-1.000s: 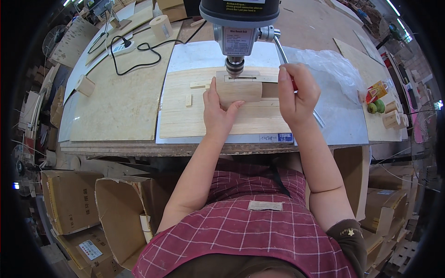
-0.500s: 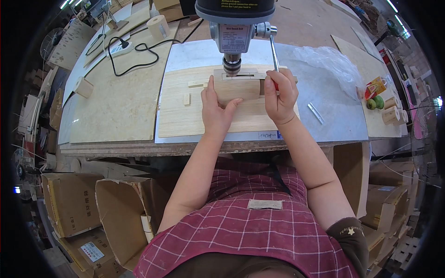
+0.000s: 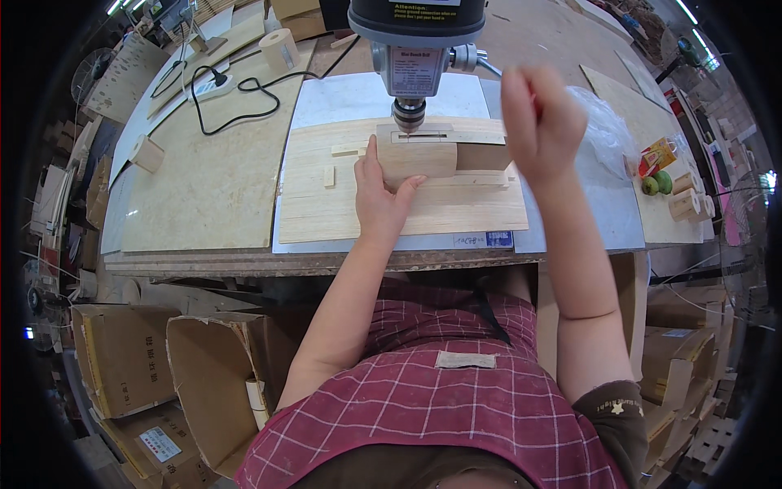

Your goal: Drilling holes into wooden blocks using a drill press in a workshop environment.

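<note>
The bench drill (image 3: 415,69) stands in front of me, its chuck (image 3: 409,114) over a slot in a pale flat wooden strip (image 3: 436,130). Just below that strip lies a light wooden block (image 3: 419,160), pressed by my left hand (image 3: 381,194), its fingers along the left side and its thumb at the near edge. My right hand (image 3: 547,122), a little blurred, is closed around the red grip of the drill's feed lever (image 3: 489,68), raised to the right of the chuck. Under the block is a wide pale wooden board (image 3: 326,216); a brown piece (image 3: 481,156) adjoins the block.
Small wood pieces (image 3: 329,176) lie left of the block. A black cable (image 3: 273,102) runs to a white power strip (image 3: 213,88). Clear plastic sheeting (image 3: 607,134), green fruit (image 3: 658,183) and wooden cylinders (image 3: 688,204) are at right. Cardboard boxes (image 3: 216,383) stand below the table.
My right hand has gone up and to the right with the lever, and the chuck has risen slightly. My left hand stays on the wooden block.
</note>
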`<act>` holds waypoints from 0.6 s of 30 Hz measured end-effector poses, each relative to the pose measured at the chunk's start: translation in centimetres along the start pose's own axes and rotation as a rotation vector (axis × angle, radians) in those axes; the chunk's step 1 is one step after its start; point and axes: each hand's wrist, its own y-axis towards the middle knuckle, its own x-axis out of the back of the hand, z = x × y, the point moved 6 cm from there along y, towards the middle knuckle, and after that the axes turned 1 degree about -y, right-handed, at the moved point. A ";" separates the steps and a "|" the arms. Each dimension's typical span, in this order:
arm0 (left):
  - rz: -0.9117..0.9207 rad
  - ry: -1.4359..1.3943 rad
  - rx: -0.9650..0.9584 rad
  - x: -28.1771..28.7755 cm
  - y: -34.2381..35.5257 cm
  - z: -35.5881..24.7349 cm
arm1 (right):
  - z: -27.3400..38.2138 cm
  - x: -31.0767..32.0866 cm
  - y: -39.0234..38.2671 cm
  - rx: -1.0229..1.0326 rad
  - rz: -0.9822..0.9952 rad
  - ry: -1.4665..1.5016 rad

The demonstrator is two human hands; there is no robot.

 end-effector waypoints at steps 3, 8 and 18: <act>0.000 -0.006 0.009 0.1 0.0 0.1 | -1.7 -0.8 4.3 -0.052 0.096 -0.151; 0.007 0.002 -0.006 0.0 0.3 -0.8 | -5.5 -3.3 9.3 -0.305 0.153 -0.129; 0.037 -0.097 0.026 -0.1 0.0 -0.4 | -10.9 -4.1 -1.0 -0.546 0.336 0.277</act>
